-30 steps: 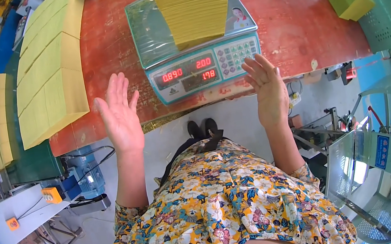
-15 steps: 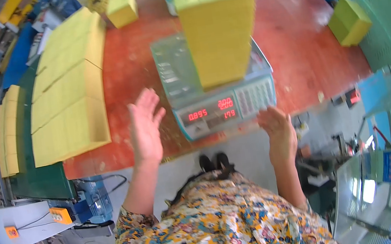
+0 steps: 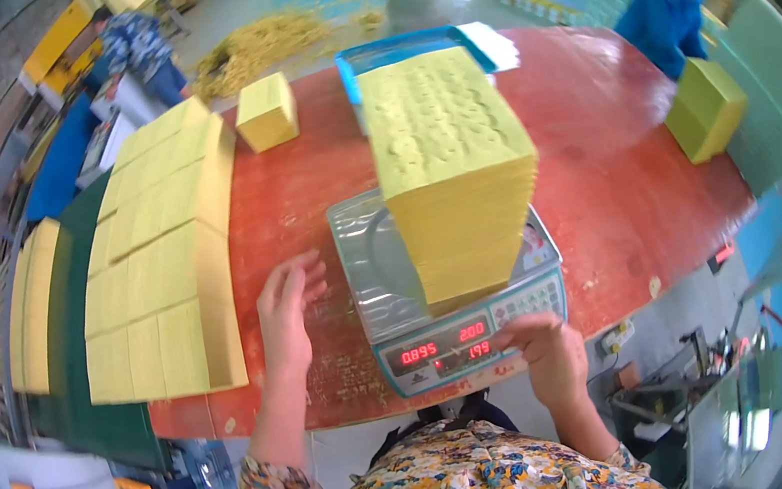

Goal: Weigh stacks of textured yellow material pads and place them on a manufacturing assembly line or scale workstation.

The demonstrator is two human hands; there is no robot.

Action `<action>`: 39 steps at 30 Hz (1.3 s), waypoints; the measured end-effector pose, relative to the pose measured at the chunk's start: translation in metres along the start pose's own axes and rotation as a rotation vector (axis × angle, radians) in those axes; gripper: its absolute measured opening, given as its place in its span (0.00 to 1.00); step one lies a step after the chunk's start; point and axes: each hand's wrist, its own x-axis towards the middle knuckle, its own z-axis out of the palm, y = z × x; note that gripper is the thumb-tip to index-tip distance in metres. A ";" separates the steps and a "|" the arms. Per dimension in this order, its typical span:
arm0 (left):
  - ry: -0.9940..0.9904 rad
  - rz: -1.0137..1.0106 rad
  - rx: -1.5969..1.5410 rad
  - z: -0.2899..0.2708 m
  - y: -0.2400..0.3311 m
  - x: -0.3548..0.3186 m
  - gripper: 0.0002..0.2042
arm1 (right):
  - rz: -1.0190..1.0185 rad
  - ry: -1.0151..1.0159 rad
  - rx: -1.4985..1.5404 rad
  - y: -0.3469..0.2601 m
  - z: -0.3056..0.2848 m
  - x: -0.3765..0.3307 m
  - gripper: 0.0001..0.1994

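Note:
A tall stack of yellow paper sheets (image 3: 465, 233) stands on the metal pan of a digital scale (image 3: 377, 317), its top sheet dimpled in rows. Red digits glow on the front panel. My right hand (image 3: 555, 362) is at that panel, beside the keypad; one finger points left across it while the others curl in, and nothing shows in the grasp. To the left of the scale, over the red table (image 3: 315, 377), my left hand (image 3: 288, 310) hovers with its fingers apart, touching nothing.
Several yellow paper blocks (image 3: 155, 290) lie in a long row at the table's left. A smaller stack (image 3: 266, 111) stands behind, near a blue tray (image 3: 477, 44). At the right, a person in blue (image 3: 665, 11) works near another yellow block (image 3: 707, 111).
The view has tilted up, showing more of the far floor. My right hand has moved in to the scale's panel and curled its fingers. My left hand stays open beside the scale.

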 end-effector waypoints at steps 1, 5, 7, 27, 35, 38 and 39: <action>0.016 0.002 0.009 -0.004 0.001 0.015 0.15 | 0.169 -0.116 -0.149 -0.005 0.006 0.003 0.26; 0.034 0.026 0.125 -0.021 0.012 0.074 0.13 | 0.259 -0.528 0.029 0.007 0.048 0.035 0.29; 0.027 0.092 0.232 -0.035 0.016 0.110 0.12 | 0.325 -0.759 -0.064 0.007 0.071 0.052 0.28; -0.299 0.612 1.439 -0.102 -0.019 0.474 0.13 | 0.751 -0.181 -0.152 0.049 0.201 0.102 0.33; -0.325 0.645 1.383 -0.096 -0.023 0.485 0.08 | 0.755 -0.227 -0.069 0.072 0.191 0.090 0.30; -0.306 0.650 1.471 -0.093 -0.021 0.478 0.08 | 0.791 -0.164 -0.028 0.057 0.204 0.090 0.28; -0.273 0.696 1.482 -0.100 -0.025 0.483 0.08 | 0.834 -0.108 0.014 0.051 0.210 0.089 0.28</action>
